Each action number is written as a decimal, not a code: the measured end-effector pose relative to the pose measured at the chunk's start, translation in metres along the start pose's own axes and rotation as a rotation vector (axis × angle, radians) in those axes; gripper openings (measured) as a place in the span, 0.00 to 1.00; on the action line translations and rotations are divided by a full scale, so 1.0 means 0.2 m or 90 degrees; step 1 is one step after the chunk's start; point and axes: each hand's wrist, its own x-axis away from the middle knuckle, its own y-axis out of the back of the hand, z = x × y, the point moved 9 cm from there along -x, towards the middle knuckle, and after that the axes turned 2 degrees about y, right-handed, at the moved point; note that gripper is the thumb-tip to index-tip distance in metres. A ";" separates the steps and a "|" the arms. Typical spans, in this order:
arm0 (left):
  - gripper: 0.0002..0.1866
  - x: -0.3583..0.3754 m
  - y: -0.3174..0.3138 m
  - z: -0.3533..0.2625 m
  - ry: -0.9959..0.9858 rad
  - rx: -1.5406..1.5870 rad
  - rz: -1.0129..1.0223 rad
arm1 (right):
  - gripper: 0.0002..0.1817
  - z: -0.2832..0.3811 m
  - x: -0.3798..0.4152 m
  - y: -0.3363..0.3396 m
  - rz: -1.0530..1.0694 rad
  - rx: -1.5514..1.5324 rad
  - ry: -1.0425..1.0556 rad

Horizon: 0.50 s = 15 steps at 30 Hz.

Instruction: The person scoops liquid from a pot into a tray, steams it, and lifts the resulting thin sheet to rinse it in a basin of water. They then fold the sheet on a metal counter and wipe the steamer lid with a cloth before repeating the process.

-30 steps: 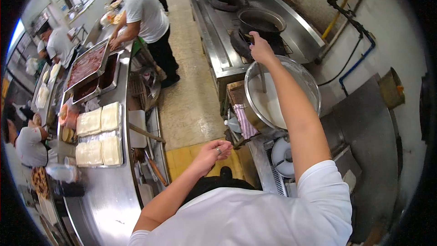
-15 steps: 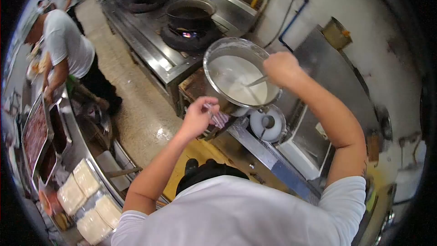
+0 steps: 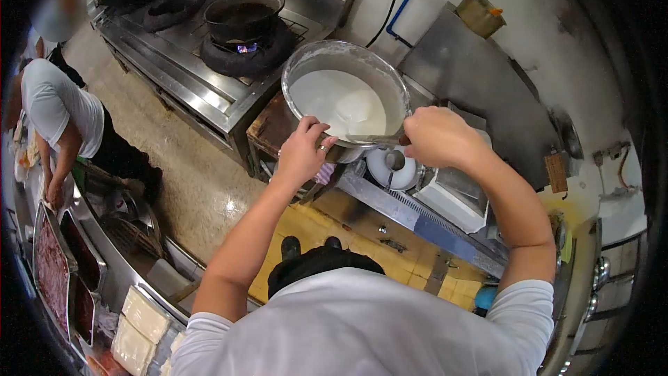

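A big metal pot point(image 3: 292, 90) of white liquid point(image 3: 327, 97) stands in front of me. My left hand point(image 3: 304, 151) is at its near left rim, fingers closed, with a pink-and-white striped cloth point(image 3: 325, 173) showing beneath it. It is hard to see how much of the cloth lies between fingers and pot. At the near right rim my right hand point(image 3: 442, 137) grips a metal stirring utensil point(image 3: 374, 139), which lies low across the pot's near edge. The utensil's far end is not clear. A smooth round swell shows in the liquid.
Beyond the pot, a dark pan point(image 3: 243, 14) sits over a lit burner on a steel range point(image 3: 202, 90). A round white container point(image 3: 393, 167) stands right of the pot. At left, a co-worker point(image 3: 66, 104) bends over a counter with trays point(image 3: 52, 264) of red food.
My left hand has come up to the pot's rim with the cloth. My right hand has lowered, and the utensil now lies flatter near the edge. The view has shifted.
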 end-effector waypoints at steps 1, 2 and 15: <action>0.18 0.00 -0.01 0.01 0.001 -0.003 0.003 | 0.11 0.01 -0.01 -0.02 -0.011 -0.015 0.007; 0.18 -0.01 -0.01 0.01 0.003 -0.006 0.006 | 0.11 0.03 -0.02 -0.04 -0.023 -0.016 0.001; 0.15 -0.01 -0.04 0.04 -0.011 0.003 -0.045 | 0.14 -0.20 -0.21 -0.61 -0.193 0.084 -0.128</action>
